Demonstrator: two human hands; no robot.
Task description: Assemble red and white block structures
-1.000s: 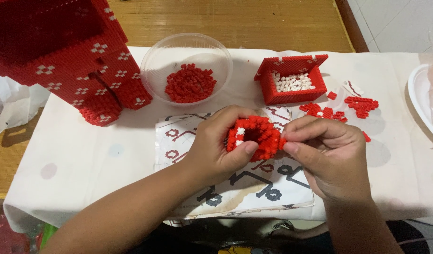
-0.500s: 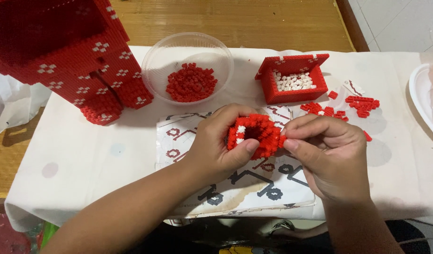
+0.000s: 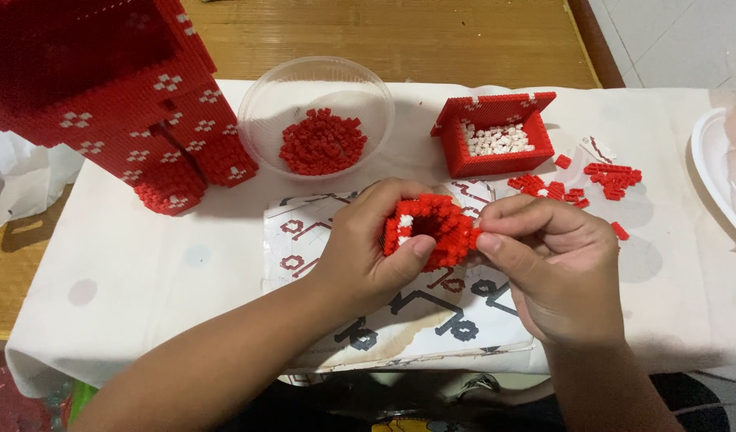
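Fingers [image 3: 420, 246] of both hands clamp the red brick ring [image 3: 432, 228], its opening facing up toward the camera.

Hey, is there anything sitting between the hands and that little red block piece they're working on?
No, nothing visible. The left hand already has its grip on the small red block piece, thumb against its front, and the right hand pinches its right edge. The piece is held above the printed sheet, apart from the bowl of red blocks.

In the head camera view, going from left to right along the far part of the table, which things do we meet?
Large red block structure → clear plastic bowl holding red blocks → small red box holding white blocks → loose red blocks → white plate.
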